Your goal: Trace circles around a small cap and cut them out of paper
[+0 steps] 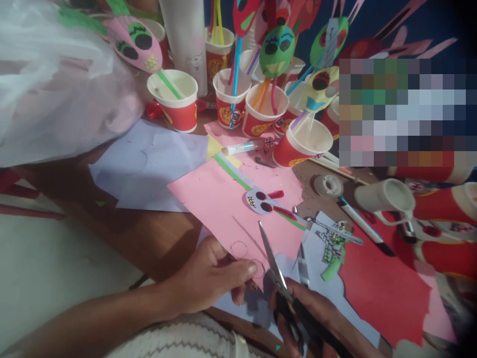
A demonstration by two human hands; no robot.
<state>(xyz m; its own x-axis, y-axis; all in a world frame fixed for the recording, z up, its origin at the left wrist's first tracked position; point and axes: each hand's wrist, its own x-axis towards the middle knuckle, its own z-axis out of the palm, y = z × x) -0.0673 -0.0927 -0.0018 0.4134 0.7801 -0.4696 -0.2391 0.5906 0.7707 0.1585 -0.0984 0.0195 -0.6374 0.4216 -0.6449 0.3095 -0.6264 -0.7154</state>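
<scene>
My left hand (219, 273) pinches the lower edge of a large pink paper (208, 194), its thumb on top beside drawn circles (239, 249). To its right, my right hand (313, 308) is closed round the black handles of scissors (278, 276). The blades point up and away over the pink paper. A small pale paper face (259, 200) with black eyes and red-and-black ears lies on the pink paper, near green strips (233, 171).
Red-and-white paper cups (184, 109) holding coloured paper faces stand at the back. Blue paper (149, 169) lies left, red paper (387, 283) right. A white mug (387, 199), clear tape (328, 185) and a glue tube (242, 147) are around. A plastic bag (63, 84) fills the upper left.
</scene>
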